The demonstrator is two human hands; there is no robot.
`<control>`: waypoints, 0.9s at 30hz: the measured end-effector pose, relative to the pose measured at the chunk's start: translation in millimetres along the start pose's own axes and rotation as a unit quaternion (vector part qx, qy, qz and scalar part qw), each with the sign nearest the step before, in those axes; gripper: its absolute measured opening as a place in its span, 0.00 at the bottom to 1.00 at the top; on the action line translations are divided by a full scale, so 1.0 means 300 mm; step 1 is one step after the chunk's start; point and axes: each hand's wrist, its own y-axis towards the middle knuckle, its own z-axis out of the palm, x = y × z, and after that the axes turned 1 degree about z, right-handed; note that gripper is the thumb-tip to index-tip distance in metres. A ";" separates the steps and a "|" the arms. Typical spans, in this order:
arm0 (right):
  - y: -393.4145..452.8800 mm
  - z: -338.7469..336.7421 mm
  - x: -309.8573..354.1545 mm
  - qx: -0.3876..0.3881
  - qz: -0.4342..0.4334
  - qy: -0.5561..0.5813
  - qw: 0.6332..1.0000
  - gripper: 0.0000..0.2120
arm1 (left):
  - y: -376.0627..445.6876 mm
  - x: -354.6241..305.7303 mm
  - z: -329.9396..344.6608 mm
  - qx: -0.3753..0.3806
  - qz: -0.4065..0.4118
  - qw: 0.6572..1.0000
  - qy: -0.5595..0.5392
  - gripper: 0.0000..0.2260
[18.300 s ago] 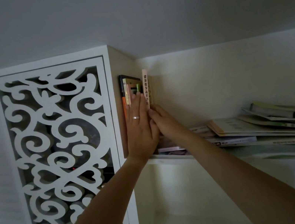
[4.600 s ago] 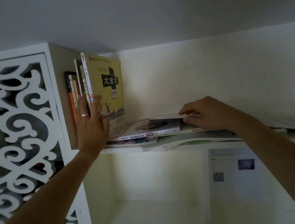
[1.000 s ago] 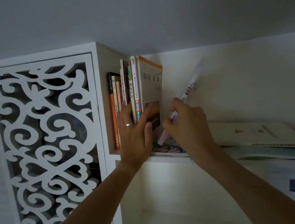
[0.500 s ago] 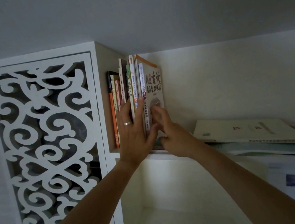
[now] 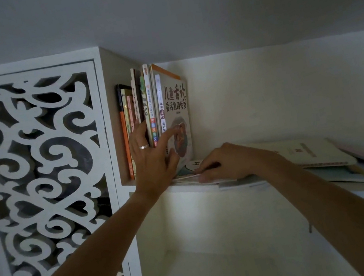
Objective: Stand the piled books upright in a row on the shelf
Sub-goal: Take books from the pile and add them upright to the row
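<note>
A: left hand (image 5: 153, 159) is spread flat, propping the upright row (image 5: 154, 108); right hand (image 5: 226, 164) pinches a flat book (image 5: 189, 169) from the pile on the shelf (image 5: 191, 186).

B: if the left lets go, that row probably topples imo.

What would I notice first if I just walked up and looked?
Probably the big white swirly cut-out panel on the left. Next, the row of upright colourful books beside it, steadied by the left hand. The right hand rests on flat piled books.
</note>
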 end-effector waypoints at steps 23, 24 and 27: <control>-0.034 -0.090 -0.064 0.037 0.136 -0.112 0.984 0.32 | 0.006 -0.034 0.032 -0.035 -0.044 0.998 0.034 0.19; -0.010 -0.061 -0.048 -0.018 0.119 -0.117 0.986 0.30 | 0.007 -0.036 0.030 -0.035 -0.045 0.998 0.034 0.19; 0.065 0.015 -0.015 -0.049 0.089 -0.062 0.993 0.23 | 0.008 -0.037 0.025 -0.038 -0.037 0.997 0.047 0.19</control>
